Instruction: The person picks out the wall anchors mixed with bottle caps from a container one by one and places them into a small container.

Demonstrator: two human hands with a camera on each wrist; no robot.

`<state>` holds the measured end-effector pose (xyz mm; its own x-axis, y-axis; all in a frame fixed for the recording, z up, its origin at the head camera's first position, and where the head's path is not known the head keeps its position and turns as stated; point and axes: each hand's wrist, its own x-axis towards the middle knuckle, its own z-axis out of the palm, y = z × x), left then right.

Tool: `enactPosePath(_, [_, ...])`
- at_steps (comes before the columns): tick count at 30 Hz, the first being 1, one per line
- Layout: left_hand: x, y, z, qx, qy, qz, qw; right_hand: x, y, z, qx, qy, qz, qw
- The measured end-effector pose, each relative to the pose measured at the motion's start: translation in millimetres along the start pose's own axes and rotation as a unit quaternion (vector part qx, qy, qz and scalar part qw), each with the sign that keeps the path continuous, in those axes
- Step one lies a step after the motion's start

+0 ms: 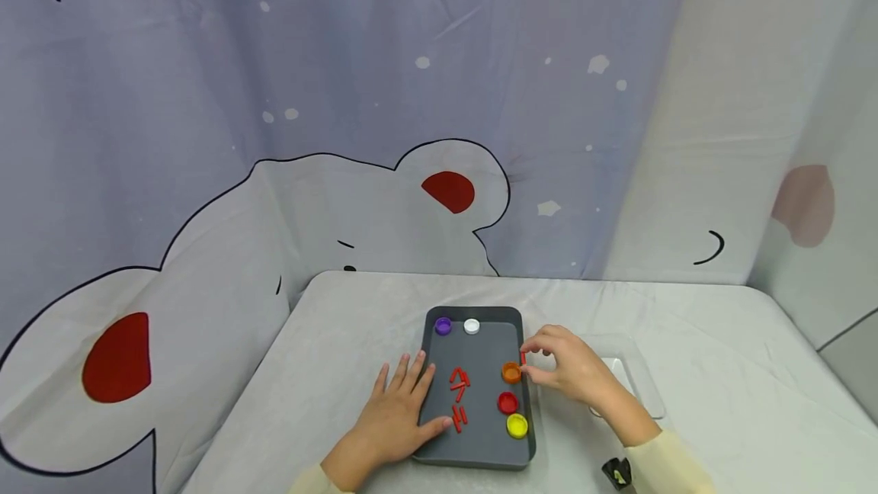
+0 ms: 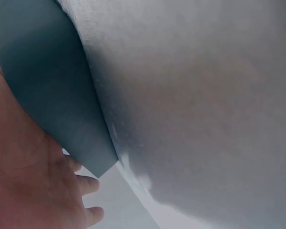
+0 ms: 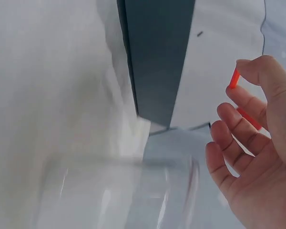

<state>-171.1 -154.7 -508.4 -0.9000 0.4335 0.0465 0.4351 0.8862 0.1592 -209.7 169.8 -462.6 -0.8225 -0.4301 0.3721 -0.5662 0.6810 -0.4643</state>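
Observation:
A dark grey tray (image 1: 480, 448) lies on the table, with several small red sticks (image 1: 461, 381) scattered in its left half. My left hand (image 1: 394, 418) rests on the tray's left rim with fingers spread, its thumb reaching toward the lower sticks. At the right rim, my right hand (image 1: 565, 364) pinches a short red stick (image 3: 234, 78) between thumb and index fingertip. Another red stick (image 3: 249, 119) shows behind the index finger in the right wrist view. Right beside that hand sits an orange round cap (image 1: 511, 372). Below it are a red cap (image 1: 507, 402) and a yellow cap (image 1: 517, 425).
Along the tray's far end sit a purple cap (image 1: 443, 325) and a white cap (image 1: 472, 326). A clear plastic container (image 1: 648, 383) stands to the right, partly behind the right forearm. The table (image 1: 329, 357) has a white cloth, with a printed curtain (image 1: 343, 97) behind.

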Motion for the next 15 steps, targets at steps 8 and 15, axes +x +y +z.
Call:
enactPosePath(8, [-0.4,0.4,-0.3,-0.005,0.009,0.007,0.9999,-18.6,18,-21,0.004,0.037,0.000,0.9993])
enactPosePath(15, [-1.3,1.6,-1.4,-0.007,0.021,0.012,0.9997,-31.9,34,-34,-0.015,0.061,-0.008,0.9980])
